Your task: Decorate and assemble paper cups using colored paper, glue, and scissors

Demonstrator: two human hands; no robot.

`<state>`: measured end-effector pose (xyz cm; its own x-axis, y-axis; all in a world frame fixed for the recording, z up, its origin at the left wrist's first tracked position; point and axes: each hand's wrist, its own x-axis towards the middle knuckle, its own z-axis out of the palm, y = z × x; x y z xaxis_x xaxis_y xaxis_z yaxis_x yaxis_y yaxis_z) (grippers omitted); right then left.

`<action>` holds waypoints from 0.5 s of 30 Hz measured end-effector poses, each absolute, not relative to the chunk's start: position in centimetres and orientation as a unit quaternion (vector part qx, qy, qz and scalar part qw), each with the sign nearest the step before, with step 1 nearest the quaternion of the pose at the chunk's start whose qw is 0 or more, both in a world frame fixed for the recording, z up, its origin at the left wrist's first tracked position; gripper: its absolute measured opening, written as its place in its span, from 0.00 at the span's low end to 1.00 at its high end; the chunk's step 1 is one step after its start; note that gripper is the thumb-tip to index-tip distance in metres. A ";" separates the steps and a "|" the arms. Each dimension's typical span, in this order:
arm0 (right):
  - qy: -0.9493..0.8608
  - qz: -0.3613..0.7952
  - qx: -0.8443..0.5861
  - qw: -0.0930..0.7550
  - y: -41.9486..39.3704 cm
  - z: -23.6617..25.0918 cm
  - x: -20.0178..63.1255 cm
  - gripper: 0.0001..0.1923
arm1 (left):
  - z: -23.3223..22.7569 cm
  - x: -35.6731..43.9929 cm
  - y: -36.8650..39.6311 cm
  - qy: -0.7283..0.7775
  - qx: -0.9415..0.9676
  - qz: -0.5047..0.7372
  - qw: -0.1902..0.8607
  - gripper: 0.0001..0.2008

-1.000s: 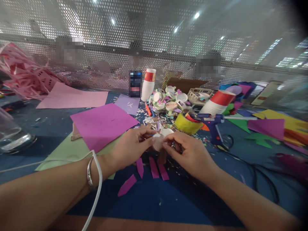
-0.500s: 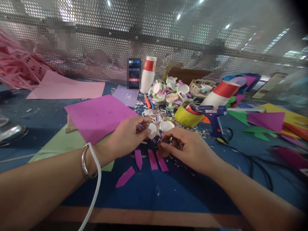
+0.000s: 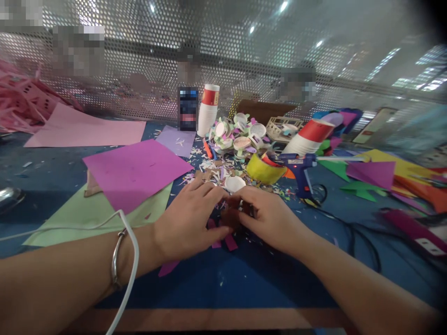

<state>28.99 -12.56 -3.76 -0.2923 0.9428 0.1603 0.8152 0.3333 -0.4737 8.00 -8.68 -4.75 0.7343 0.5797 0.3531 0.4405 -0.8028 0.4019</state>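
Note:
My right hand is closed, its thumb and fingers pinching a dark brown round piece that looks like card. My left hand reaches in from the left, fingers stretched forward and thumb apart, with its tips at the edge of that brown piece. Whether they touch it I cannot tell. Just beyond the hands lies a white paper disc, perhaps a cup bottom. Magenta paper strips lie under and in front of the hands, partly covered by the left one.
A glue gun with its cable stands right of a yellow tape roll. Behind are a heap of small paper pieces, stacked paper cups and a phone. Magenta paper lies left. A white cord crosses my left wrist.
My left hand has moved toward the right hand and opened out; the white disc it held no longer shows in it. My right hand keeps the brown piece. The view has shifted slightly.

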 end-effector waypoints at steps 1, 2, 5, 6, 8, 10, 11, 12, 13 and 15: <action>-0.789 0.145 -0.557 0.216 -12.6 -3.7 29.2 0.03 | -4.7 8.0 -8.8 0.280 0.918 0.241 0.144 0.19; -0.787 0.137 -0.558 0.225 -12.6 -3.6 29.4 0.04 | -4.7 8.0 -8.9 0.283 0.916 0.248 0.137 0.18; -0.767 0.095 -0.576 0.265 -12.5 -3.2 30.6 0.06 | -4.3 7.5 -8.7 0.289 0.916 0.253 0.115 0.09; -0.755 0.075 -0.588 0.279 -12.5 -3.1 31.1 0.07 | -4.1 7.2 -8.5 0.292 0.916 0.250 0.113 0.06; -0.725 0.026 -0.614 0.310 -12.5 -2.7 32.3 0.07 | -3.8 6.9 -8.3 0.286 0.918 0.244 0.125 0.04; -0.688 -0.019 -0.642 0.338 -12.5 -2.1 33.5 0.08 | -3.7 6.7 -8.3 0.253 0.925 0.242 0.149 0.06; -0.670 -0.037 -0.657 0.345 -12.5 -1.7 34.1 0.08 | -3.7 6.7 -8.4 0.228 0.930 0.238 0.161 0.07; -0.650 -0.050 -0.675 0.346 -12.5 -1.4 34.6 0.09 | -3.8 6.8 -8.7 0.204 0.936 0.230 0.172 0.08; -0.632 -0.058 -0.692 0.344 -12.5 -1.0 35.1 0.10 | -3.9 6.9 -8.9 0.184 0.941 0.218 0.181 0.08; -0.602 -0.063 -0.721 0.337 -12.4 -0.5 36.1 0.11 | -4.2 7.1 -9.4 0.165 0.950 0.183 0.190 0.08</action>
<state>36.08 -12.43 -0.49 0.2671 0.8263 0.4958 0.9106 -0.0480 -0.4105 7.14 -9.44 -4.17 0.8784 0.3840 0.2847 0.2448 -0.8729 0.4221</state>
